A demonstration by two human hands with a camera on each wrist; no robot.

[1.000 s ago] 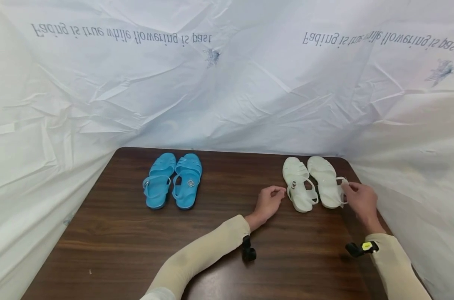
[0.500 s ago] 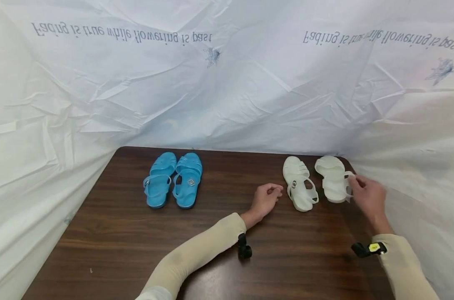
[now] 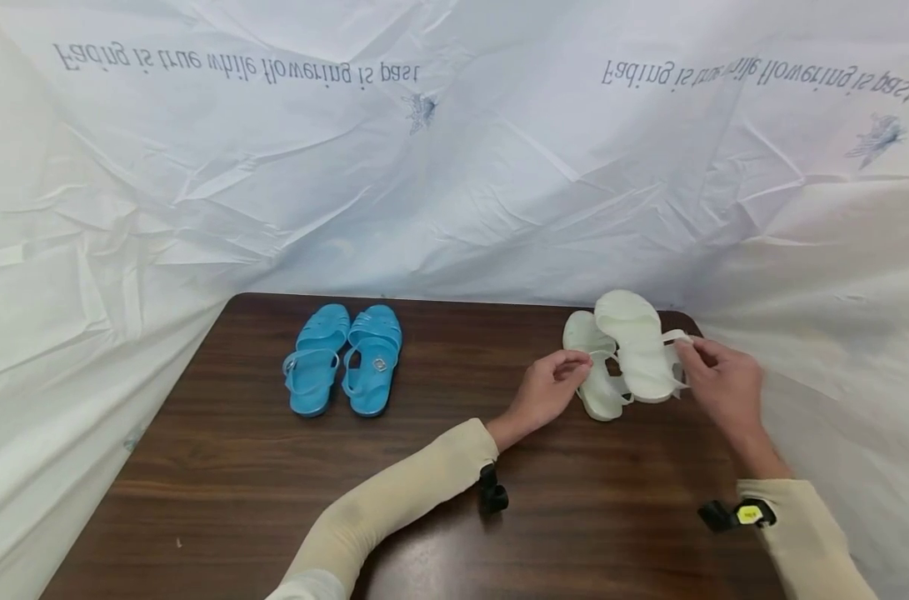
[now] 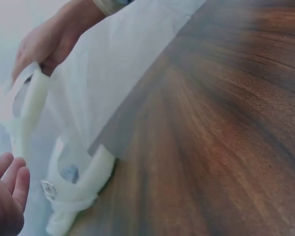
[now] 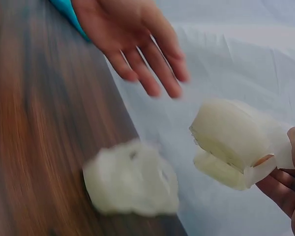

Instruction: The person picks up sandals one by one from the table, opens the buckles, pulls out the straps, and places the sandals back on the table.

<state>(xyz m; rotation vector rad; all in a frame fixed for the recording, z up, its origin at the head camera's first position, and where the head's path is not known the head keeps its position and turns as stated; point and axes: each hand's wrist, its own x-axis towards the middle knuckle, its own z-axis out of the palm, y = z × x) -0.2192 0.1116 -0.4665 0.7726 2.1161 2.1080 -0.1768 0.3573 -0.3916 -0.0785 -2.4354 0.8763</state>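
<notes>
Two hands work at the far right of a dark wooden worktop (image 3: 424,517). The right hand (image 3: 724,387) pinches the strap of one white sandal (image 3: 637,346) between fingers and thumb and holds it lifted off the wood, tilted, its sole partly overlapping the second white sandal (image 3: 592,392) in the head view. That second sandal lies flat on the worktop just to the left, buckle (image 4: 48,189) facing out; whether the two touch cannot be told. The left hand (image 3: 547,392) hovers beside it with fingers loosely curled and thumb near them, holding nothing; the right-wrist view shows its fingers (image 5: 152,64) spread and relaxed above the resting sandal (image 5: 132,179), while the raised one (image 5: 231,142) hangs from the right hand's grip. Both forearms wear cream sleeves with a small black camera at each wrist.

Farther left, well apart, a pair of blue sandals (image 3: 345,358) lies side by side, toes to the far edge. The count: two white sandals, two blue. Behind the worktop hangs a crinkled white sheet (image 3: 454,192) printed with upside-down lettering.
</notes>
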